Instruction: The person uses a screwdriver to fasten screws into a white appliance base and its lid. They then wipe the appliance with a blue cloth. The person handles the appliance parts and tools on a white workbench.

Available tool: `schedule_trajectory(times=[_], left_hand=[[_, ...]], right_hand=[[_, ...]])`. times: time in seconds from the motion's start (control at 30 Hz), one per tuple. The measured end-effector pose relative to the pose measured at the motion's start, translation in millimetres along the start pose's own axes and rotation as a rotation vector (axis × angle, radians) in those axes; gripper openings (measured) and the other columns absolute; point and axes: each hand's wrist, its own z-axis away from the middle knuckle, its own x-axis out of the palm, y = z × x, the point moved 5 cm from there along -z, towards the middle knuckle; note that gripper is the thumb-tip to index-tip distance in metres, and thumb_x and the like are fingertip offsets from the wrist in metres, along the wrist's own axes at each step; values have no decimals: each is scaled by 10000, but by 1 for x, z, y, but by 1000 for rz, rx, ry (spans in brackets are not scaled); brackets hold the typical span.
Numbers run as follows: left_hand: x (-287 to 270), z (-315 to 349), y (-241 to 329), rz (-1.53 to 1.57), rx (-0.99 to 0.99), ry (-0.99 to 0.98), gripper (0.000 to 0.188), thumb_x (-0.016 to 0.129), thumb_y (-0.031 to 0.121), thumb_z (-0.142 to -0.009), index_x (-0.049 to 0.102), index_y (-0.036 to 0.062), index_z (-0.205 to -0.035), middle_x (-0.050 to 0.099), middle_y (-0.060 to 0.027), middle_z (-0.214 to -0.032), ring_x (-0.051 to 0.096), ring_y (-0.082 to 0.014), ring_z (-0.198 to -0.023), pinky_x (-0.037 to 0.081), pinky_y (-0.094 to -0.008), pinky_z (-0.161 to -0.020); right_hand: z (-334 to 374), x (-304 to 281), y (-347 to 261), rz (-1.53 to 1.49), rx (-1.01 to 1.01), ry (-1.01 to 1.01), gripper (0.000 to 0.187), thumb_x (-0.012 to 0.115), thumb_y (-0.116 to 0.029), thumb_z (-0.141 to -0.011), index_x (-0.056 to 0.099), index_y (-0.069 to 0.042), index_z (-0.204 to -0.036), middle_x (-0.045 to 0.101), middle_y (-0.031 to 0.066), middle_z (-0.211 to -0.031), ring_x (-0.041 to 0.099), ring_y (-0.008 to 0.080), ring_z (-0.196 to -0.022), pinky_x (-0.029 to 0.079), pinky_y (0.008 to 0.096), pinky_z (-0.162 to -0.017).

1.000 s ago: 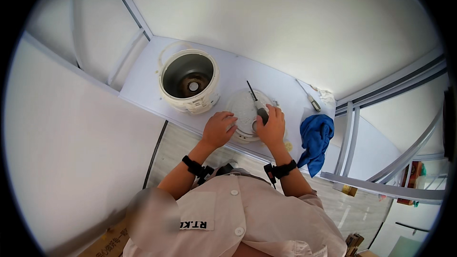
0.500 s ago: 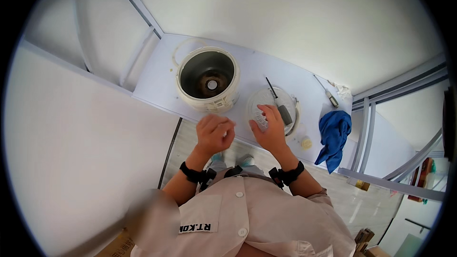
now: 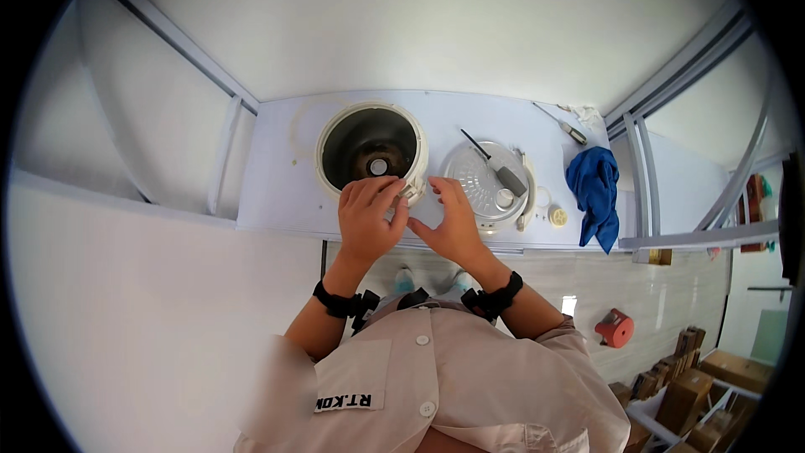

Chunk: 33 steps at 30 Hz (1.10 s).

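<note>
A cream rice cooker body (image 3: 423, 147) stands with its lid off, its dark inside and the round button at its bottom in sight. My left hand (image 3: 367, 216) is at its front rim, fingers bent and thumb close to the forefinger. Something small may be between those fingertips, but I cannot make it out against the cooker's front. Just to the right is my right hand (image 3: 451, 222), its thumb and fingers apart and nothing between them. Beside it lies a round lid (image 3: 470, 176) with a silvery face, and a screwdriver (image 3: 501, 174) with a dark grey handle rests on that lid.
A second screwdriver (image 3: 572, 132) lies at the back right of the white table (image 3: 272, 168), near white crumpled material (image 3: 587, 114). A blue cloth (image 3: 593, 189) hangs over the right front edge. Nearby sits a small yellowish round part (image 3: 558, 216). A red stool (image 3: 616, 329) stands on the floor.
My view has turned and shifted. Both hands have moved toward the cooker's front: the left has come up to its rim, and the right has left the lid's near side.
</note>
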Motion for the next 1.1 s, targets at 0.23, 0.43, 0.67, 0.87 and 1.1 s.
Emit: schedule_trajectory(times=[0.23, 0.43, 0.67, 0.87, 1.1], left_hand=[[-3, 0, -9, 57, -3, -131, 291, 803, 179, -841, 805, 99, -1121, 768, -20, -1098, 715, -248, -910, 527, -388, -835], [-6, -3, -14, 90, 7, -197, 311, 812, 202, -840, 804, 107, -1136, 766, -11, -1106, 717, -236, -833, 535, -357, -758], [-8, -2, -15, 103, 54, -193, 343, 820, 209, -841, 801, 104, -1167, 767, -14, -1117, 716, -237, -837, 529, -362, -753], [-6, 2, -19, 130, 83, -179, 357, 813, 192, -849, 798, 96, -1192, 769, -17, -1141, 723, -235, -871, 528, -363, -760], [-6, 4, -22, 141, 81, -190, 369, 820, 197, -851, 797, 96, -1205, 769, -19, -1156, 723, -234, -886, 530, -366, -772]], right_hand=[[5, 20, -10, 41, -41, 161, 785, 914, -133, -755, 510, -2, -1415, 601, 235, -1271, 614, 423, -1145, 522, 464, -973], [6, 30, -5, 55, -20, 231, 744, 903, -119, -763, 532, -3, -1397, 611, 233, -1258, 617, 423, -1129, 526, 462, -964], [10, 32, -4, 73, -7, 241, 744, 901, -119, -764, 541, 3, -1404, 612, 237, -1250, 619, 435, -1124, 531, 466, -951], [14, 37, -6, 112, -27, 284, 763, 899, -153, -775, 527, 32, -1415, 600, 253, -1280, 618, 445, -1138, 536, 474, -951], [12, 42, -5, 145, -26, 287, 829, 912, -183, -765, 499, 57, -1443, 589, 265, -1296, 618, 448, -1149, 535, 476, -958]])
